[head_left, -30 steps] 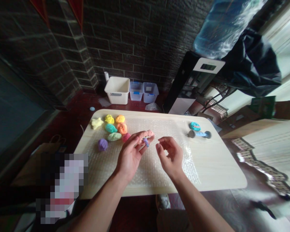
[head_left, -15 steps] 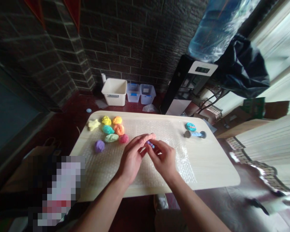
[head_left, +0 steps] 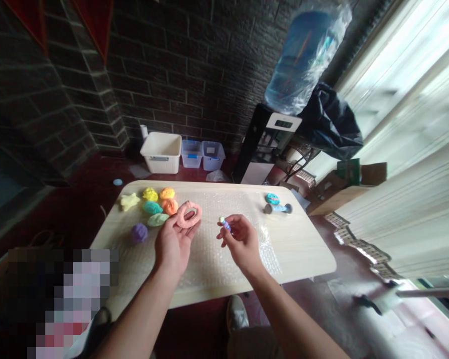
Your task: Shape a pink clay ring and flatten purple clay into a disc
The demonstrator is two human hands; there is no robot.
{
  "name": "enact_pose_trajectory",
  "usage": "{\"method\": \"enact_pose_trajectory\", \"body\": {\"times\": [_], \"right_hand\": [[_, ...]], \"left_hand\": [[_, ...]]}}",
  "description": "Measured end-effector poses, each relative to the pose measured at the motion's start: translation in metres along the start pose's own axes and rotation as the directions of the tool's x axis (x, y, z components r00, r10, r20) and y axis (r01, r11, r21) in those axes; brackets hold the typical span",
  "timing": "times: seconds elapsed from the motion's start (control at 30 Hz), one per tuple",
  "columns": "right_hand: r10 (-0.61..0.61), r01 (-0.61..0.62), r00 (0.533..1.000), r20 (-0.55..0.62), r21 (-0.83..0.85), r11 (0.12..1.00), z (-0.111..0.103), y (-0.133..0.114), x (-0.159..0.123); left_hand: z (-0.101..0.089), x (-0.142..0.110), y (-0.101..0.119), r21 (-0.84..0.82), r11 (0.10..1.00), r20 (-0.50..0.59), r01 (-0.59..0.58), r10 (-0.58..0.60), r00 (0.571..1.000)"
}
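One pink clay ring [head_left: 182,218], probably soft and light, is held loosely in the half-curled left hand [head_left: 173,243], best supported underneath; the right hand [head_left: 243,242] pinches a beaded strand [head_left: 225,225].

Bubble wrap [head_left: 213,264] covers the middle of the pale desk [head_left: 307,244]; colourful lumps [head_left: 152,208] cluster near its far left corner, a teal disc [head_left: 272,199] and grey-ended dumbbell [head_left: 278,209] near its far right.
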State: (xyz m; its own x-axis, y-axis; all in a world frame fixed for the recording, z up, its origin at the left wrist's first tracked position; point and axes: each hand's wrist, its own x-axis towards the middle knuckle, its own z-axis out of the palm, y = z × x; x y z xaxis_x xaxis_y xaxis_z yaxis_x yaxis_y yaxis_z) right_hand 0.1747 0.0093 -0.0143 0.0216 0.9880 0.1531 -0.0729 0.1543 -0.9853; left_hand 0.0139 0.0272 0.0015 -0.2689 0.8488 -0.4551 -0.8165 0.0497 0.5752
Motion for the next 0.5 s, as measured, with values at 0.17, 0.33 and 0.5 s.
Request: {"method": "enact_pose_trajectory", "body": {"times": [0.17, 0.33, 0.5], "right_hand": [[0.066, -0.064, 0.997, -0.032, 0.073, 0.995, -0.007, 0.0, -0.007], [0.147, -0.131, 0.983, -0.113, 0.138, 0.982, -0.005, 0.011, -0.002], [0.197, -0.165, 0.965, -0.172, 0.187, 0.968, 0.01, 0.029, 0.003]], "left_hand": [[0.003, -0.003, -0.003, -0.041, 0.998, 0.056, -0.047, 0.049, 0.997], [0.004, 0.001, -0.014, -0.017, 0.994, 0.065, -0.103, 0.104, 0.992], [-0.01, 0.004, -0.037, 0.067, 0.991, 0.065, -0.119, 0.115, 0.991]]}}
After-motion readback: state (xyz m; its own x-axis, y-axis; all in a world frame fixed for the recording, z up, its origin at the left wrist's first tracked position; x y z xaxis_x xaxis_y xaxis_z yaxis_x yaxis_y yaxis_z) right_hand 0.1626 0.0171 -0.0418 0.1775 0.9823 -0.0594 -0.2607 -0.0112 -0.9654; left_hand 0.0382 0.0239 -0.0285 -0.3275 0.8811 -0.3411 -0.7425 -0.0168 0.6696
